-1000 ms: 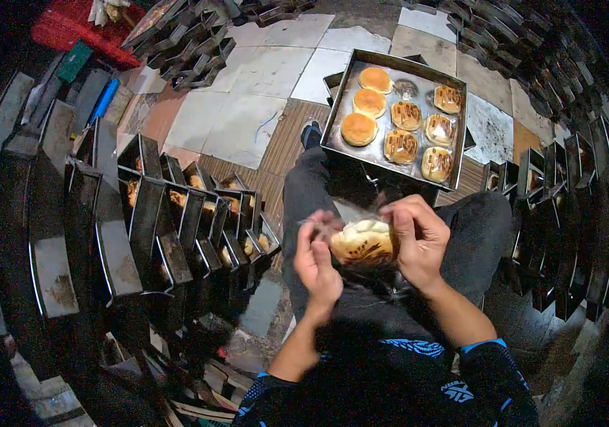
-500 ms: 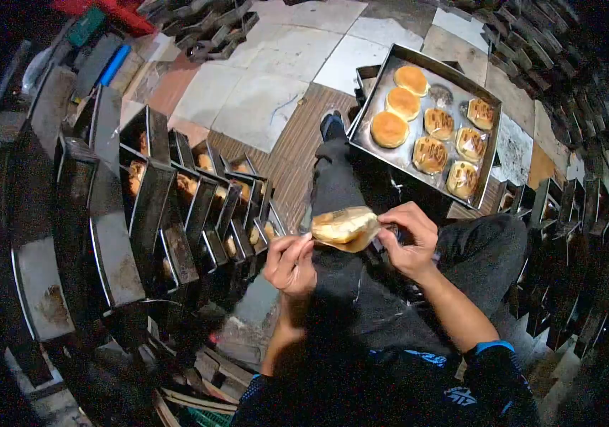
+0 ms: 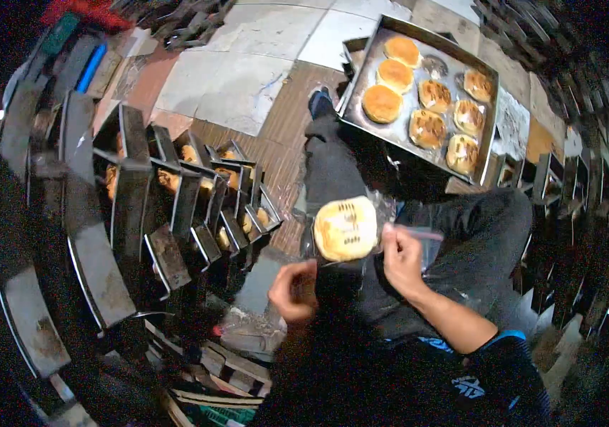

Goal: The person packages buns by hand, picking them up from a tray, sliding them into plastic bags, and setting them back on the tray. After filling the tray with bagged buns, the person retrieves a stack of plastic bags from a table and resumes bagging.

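A round bun in a clear plastic bag (image 3: 346,228) hangs in front of me over my lap. My right hand (image 3: 402,261) pinches the bag's edge at the bun's right side and holds it up. My left hand (image 3: 294,291) sits lower left of the bun, fingers curled, close to the bag's lower corner; whether it touches the bag I cannot tell. A metal tray (image 3: 361,87) ahead of my knees carries several buns, some bare and some wrapped.
Rows of dark metal baking tins (image 3: 176,206), some with bread inside, stand stacked to my left. More tins (image 3: 568,185) line the right side. Tiled floor (image 3: 233,85) lies beyond. Crumpled plastic (image 3: 247,331) lies on the floor near my left knee.
The bagged bun has turned from lying flat between both hands to face up toward me. My left hand has dropped down and away from it; the right hand keeps hold.
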Motion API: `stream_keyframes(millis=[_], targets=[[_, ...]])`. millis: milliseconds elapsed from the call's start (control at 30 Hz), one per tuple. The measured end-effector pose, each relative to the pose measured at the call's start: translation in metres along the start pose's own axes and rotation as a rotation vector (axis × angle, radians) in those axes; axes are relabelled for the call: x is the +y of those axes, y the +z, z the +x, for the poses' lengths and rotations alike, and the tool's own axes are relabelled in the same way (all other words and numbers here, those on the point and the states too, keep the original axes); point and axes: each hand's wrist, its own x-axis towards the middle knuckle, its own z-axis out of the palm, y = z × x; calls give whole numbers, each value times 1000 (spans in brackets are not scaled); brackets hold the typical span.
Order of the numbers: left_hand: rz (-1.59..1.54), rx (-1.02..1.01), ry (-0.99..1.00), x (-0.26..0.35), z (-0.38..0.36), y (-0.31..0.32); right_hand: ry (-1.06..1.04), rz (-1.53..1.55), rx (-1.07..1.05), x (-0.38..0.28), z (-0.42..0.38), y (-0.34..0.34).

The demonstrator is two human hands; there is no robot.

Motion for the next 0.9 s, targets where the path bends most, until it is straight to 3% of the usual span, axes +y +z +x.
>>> stream_keyframes(millis=[67, 100, 133, 167, 200, 267, 333, 400, 467, 533, 600, 633, 667, 700, 733, 800, 833, 867, 900], targets=[[266, -532, 626, -16, 17, -39, 142, -120, -50, 10, -11, -17], [257, -548, 632, -8, 17, -38, 85, -173, -167, 6, -7, -26], [211, -526, 572, 5, 15, -43, 25, -222, -295, 1, -1, -33], [172, -493, 511, 23, 16, -48, -289, -295, -64, -8, 11, -37], [203, 0, 14, 49, -1, -13, -218, -321, -31, -38, 21, -47], [160, 48, -9, 79, 34, -2, -463, -167, -228, -71, 35, -49], [12, 0, -194, 82, 65, 10, -714, -254, -420, -102, 44, -29], [-66, -105, -245, 62, 93, 17, -669, -306, -570, -93, 63, -7], [15, -70, -80, 71, 111, 31, -505, -213, -668, -79, 95, -7], [-48, -65, -77, 63, 116, 29, -170, -21, -653, -76, 128, -23], [-113, -29, -292, 57, 110, 32, 83, -3, -319, -53, 168, -38], [-86, -44, -198, 51, 107, 42, 159, 92, -226, -36, 196, -47], [-97, -80, -268, 39, 101, 49, 236, 186, -136, -22, 228, -58], [-262, -163, -225, 39, 98, 63, 296, 255, -81, -13, 260, -73], [-169, -413, -52, 24, 97, 64, 355, 324, -26, -8, 289, -86], [5, -511, -41, 50, 77, 111, 230, 441, 324, -6, 325, -100], [32, -614, 2, 63, 72, 126, 234, 435, 321, 16, 337, -115], [28, -614, 2, 63, 61, 140, 90, 24, 341, 41, 346, -130], [262, -616, 182, 56, 50, 155, -58, -385, 353, 64, 355, -143]])
